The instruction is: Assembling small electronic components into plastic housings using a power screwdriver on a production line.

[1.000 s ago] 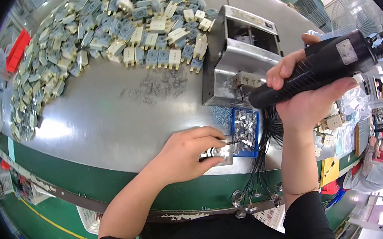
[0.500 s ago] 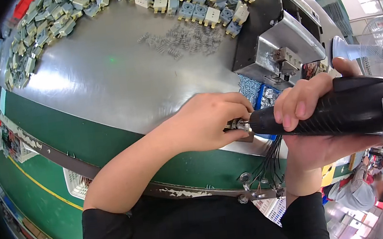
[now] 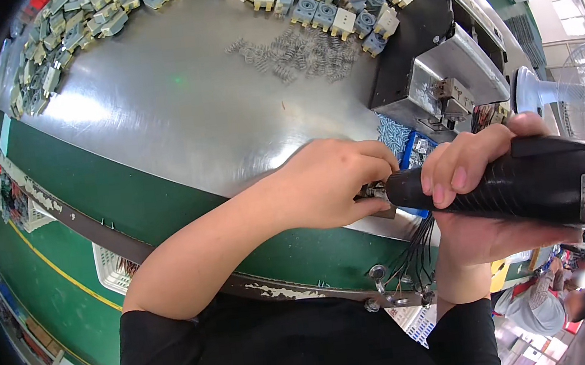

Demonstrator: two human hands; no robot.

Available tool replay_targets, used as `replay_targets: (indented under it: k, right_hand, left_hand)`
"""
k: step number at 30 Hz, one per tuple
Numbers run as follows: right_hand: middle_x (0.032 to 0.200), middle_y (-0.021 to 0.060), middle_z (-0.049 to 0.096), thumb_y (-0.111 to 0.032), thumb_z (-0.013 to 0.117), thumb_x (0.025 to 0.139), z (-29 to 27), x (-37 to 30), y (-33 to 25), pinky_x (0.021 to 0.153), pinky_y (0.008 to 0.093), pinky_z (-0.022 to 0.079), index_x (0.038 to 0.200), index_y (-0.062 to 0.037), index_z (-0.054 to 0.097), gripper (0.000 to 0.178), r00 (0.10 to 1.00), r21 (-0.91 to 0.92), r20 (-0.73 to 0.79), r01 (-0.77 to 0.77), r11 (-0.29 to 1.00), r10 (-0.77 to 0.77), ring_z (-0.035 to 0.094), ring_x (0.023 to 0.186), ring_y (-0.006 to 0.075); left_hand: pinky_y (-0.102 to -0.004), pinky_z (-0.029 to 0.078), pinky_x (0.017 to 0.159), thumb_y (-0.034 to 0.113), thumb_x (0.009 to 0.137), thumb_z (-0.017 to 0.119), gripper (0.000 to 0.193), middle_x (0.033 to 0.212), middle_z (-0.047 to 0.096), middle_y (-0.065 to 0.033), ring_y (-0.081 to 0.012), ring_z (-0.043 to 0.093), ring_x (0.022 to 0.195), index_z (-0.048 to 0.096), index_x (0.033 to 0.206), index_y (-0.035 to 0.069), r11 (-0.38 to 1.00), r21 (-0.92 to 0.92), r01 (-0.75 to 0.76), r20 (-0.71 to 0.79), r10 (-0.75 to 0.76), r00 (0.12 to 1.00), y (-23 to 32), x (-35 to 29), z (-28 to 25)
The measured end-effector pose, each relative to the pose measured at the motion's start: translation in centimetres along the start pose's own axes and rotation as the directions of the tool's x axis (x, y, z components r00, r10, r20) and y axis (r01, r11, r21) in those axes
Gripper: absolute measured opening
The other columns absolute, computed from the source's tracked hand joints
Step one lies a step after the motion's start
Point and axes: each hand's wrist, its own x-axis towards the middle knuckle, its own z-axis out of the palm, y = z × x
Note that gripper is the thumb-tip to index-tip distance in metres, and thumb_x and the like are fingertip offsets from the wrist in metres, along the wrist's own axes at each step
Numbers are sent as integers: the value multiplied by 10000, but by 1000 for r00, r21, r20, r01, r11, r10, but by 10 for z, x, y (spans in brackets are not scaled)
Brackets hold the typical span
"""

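My right hand (image 3: 468,157) is wrapped round a black electric screwdriver (image 3: 524,188), held nearly level with its nose pointing left. Its thumb lies near the long lever on the tool's upper side. At the nose, my left hand (image 3: 343,180) pinches a small metal part (image 3: 374,191) between thumb and fingers. The fingers hide most of this part, and the tip of the screwdriver meets it there. Just beyond, a blue tray (image 3: 416,150) of small metal pieces is partly covered by the right hand and the tool.
Grey and cream plug-like housings (image 3: 323,9) are heaped along the far side of the metal table (image 3: 177,116). Loose springs (image 3: 300,55) lie before them. A black and steel machine (image 3: 430,59) stands at right, beside screws (image 3: 393,131). Dark wires (image 3: 415,248) hang at the front edge. Another person (image 3: 541,305) sits at far right.
The whole view has shifted a little, so the table and its things appear farther right. The screwdriver's rear end sits slightly lower. Both hands keep their grips.
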Motion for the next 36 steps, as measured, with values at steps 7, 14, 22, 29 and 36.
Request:
replay_targets:
  k: [7,14,22,29,36]
  right_hand:
    - [751,67,558,-947,528,816,-3,-3,12,518,345,485,1243,-85,458,965,980,33,145,133,991,-137,557,539,183]
    - [736,64,556,-966,523,797,-6,-4,12,506,338,477,1214,-82,470,979,969,45,206,129,991,-136,554,529,185]
    - [767,135,628,-607,724,840,-10,-4,0,597,407,532,1381,-33,437,839,976,95,210,32,995,-51,625,615,250]
    - [761,77,579,-983,453,822,-33,23,-29,561,375,500,1585,22,319,1270,987,22,62,145,989,-146,564,555,206]
    - [956,111,642,-942,466,837,-45,19,-29,841,380,548,1557,21,349,1208,991,-259,-104,-104,960,79,676,866,246]
  left_hand:
    - [-433,583,811,222,822,825,240,1121,738,-28,-315,726,931,762,998,71,1000,12,-8,-17,8,1000,0,0,1]
    - [-437,582,810,223,822,821,231,1106,739,-36,-327,722,931,754,969,58,1000,10,16,-4,-16,1000,4,1,1]
    - [-429,580,806,209,827,829,246,1079,742,-53,-318,725,920,740,991,49,1000,-9,12,1,-12,1000,-2,-3,2]
    - [-408,587,872,137,791,854,343,1138,735,-111,-323,727,996,773,1115,59,990,-17,-140,-69,139,988,0,1,5]
    - [-412,619,806,111,703,923,386,1004,752,-79,-292,743,925,748,1043,55,889,255,-382,-194,434,880,3,3,13]
